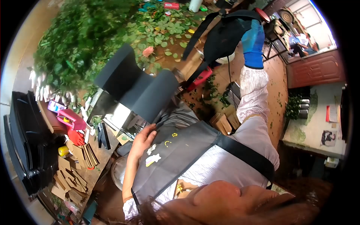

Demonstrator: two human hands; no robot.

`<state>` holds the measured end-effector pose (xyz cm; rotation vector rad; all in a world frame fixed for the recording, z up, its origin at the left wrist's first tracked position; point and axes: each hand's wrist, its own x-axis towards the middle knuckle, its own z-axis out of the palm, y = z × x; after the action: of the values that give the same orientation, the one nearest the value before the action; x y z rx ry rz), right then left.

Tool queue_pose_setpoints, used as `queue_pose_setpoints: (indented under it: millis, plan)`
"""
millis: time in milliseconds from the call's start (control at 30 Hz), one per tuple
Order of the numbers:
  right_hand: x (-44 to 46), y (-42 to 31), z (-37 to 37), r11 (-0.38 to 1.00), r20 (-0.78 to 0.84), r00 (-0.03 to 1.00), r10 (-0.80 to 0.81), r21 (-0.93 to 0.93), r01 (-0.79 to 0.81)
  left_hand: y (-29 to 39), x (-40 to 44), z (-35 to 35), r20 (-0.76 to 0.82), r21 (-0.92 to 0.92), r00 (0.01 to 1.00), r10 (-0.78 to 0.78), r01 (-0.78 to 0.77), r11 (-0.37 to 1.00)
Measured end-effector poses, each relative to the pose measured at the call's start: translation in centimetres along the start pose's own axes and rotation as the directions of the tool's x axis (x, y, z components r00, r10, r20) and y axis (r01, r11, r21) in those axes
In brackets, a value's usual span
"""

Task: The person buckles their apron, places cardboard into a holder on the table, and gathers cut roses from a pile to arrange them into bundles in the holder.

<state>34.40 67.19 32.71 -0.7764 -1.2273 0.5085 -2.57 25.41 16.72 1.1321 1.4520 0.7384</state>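
Blue-gloved right hand [253,43] is up at the far right, closed round the edge of some black strapped fabric [225,37], exact finger grip hard to tell, while the bare left hand [143,140] lies loosely open on the grey apron [183,144], right of the leaf-strewn surface [170,60].

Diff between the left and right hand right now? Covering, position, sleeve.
Covering: left hand is bare; right hand wears a blue glove.
Position: left rests at the edge of the grey apron; right is reached out to a black strapped item, grip unclear.
Sleeve: left forearm is bare; right forearm is mostly covered by a striped sleeve.
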Motion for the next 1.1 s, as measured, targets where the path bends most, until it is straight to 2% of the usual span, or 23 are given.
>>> queue_pose_setpoints:
  millis: [33,100,133,167,233,267,367,400,500,533,600,633,700,733,800,867,933,967,1033,1067,1100]
  plan:
    - [-0.2,-1.1,-1.9,0.987,0.004,0.999,-0.035,-0.159,0.036,0.0,-0.3,0.2,-0.049,-0.052,0.999,0.004,-0.006,0.999]
    - [-0.2,-1.9,-6.9,0.932,0.059,0.998,-0.038,-0.358,0.056,0.0,-1.7,-0.2,-0.201,0.005,0.98,-0.001,0.002,1.0]
    - [-0.4,-2.5,-9.0,0.915,0.102,0.995,-0.003,-0.401,0.044,-0.4,-2.7,-0.6,-0.267,0.046,0.959,-0.097,0.113,0.993]
    - [-1.2,-2.6,-10.8,0.94,0.076,0.996,0.053,-0.339,-0.024,-1.3,-4.1,-1.4,-0.337,0.082,0.923,-0.185,0.225,0.971]
    - [-3.5,-5.5,-12.0,0.967,0.025,0.986,0.165,-0.203,-0.157,-7.9,-7.9,-1.7,-0.564,0.071,0.808,-0.168,0.25,0.966]
    - [-4.9,-6.1,-13.5,0.898,0.086,0.993,0.077,-0.439,-0.031,-9.7,-10.0,-1.6,-0.597,0.029,0.771,-0.22,0.295,0.955]
    - [-9.6,-8.5,-16.2,0.783,0.172,0.981,0.093,-0.621,0.034,-13.1,-15.5,-0.8,-0.645,-0.085,0.665,-0.376,0.426,0.901]
    - [-11.8,-10.1,-16.0,0.799,0.219,0.974,0.066,-0.596,0.079,-13.7,-16.9,-0.3,-0.647,-0.098,0.649,-0.4,0.449,0.888]
    - [-16.3,-12.5,-18.4,0.733,0.265,0.962,0.066,-0.667,0.133,-15.4,-20.9,1.5,-0.649,-0.152,0.597,-0.471,0.505,0.85]
    - [-17.5,-13.9,-18.9,0.684,0.283,0.954,0.103,-0.716,0.139,-15.6,-22.0,2.2,-0.647,-0.167,0.585,-0.488,0.516,0.84]
    - [-20.1,-16.8,-20.0,0.673,0.261,0.92,0.293,-0.74,-0.004,-16.4,-23.7,3.3,-0.648,-0.19,0.567,-0.508,0.526,0.829]
    - [-21.0,-18.2,-20.5,0.686,0.234,0.868,0.437,-0.711,-0.154,-16.5,-24.4,3.8,-0.645,-0.194,0.567,-0.513,0.528,0.827]
    - [-22.5,-18.9,-21.9,0.638,0.288,0.766,0.575,-0.744,-0.199,-16.7,-25.6,4.7,-0.642,-0.203,0.562,-0.521,0.53,0.823]
    - [-23.6,-18.1,-23.0,0.603,0.36,0.735,0.574,-0.793,-0.082,-16.9,-26.2,5.2,-0.642,-0.208,0.561,-0.523,0.529,0.822]
    - [-26.5,-16.0,-24.4,0.607,0.433,0.666,0.608,-0.794,-0.038,-17.5,-26.9,6.2,-0.644,-0.22,0.561,-0.52,0.515,0.829]
    - [-28.4,-16.4,-21.2,0.602,0.493,0.489,0.72,-0.794,-0.086,-18.2,-27.8,7.3,-0.657,-0.24,0.549,-0.516,0.497,0.834]
    - [-30.4,-18.6,-16.0,0.525,0.452,0.333,0.827,-0.834,-0.172,-19.0,-29.0,8.4,-0.67,-0.265,0.528,-0.522,0.486,0.832]
    - [-31.5,-19.6,-14.8,0.47,0.379,0.316,0.87,-0.831,-0.297,-19.3,-29.7,9.0,-0.676,-0.282,0.513,-0.529,0.484,0.828]
    - [-33.2,-18.6,-16.0,0.609,0.537,0.315,0.782,-0.767,-0.204,-20.0,-31.1,10.3,-0.679,-0.317,0.486,-0.55,0.482,0.817]
    - [-32.7,-19.0,-16.7,0.523,0.517,0.156,0.842,-0.709,-0.472,-20.3,-31.6,11.0,-0.681,-0.333,0.471,-0.561,0.483,0.81]
    - [-32.1,-19.8,-16.2,0.353,0.513,-0.023,0.858,-0.623,-0.698,-20.5,-32.2,11.6,-0.682,-0.35,0.454,-0.574,0.486,0.801]
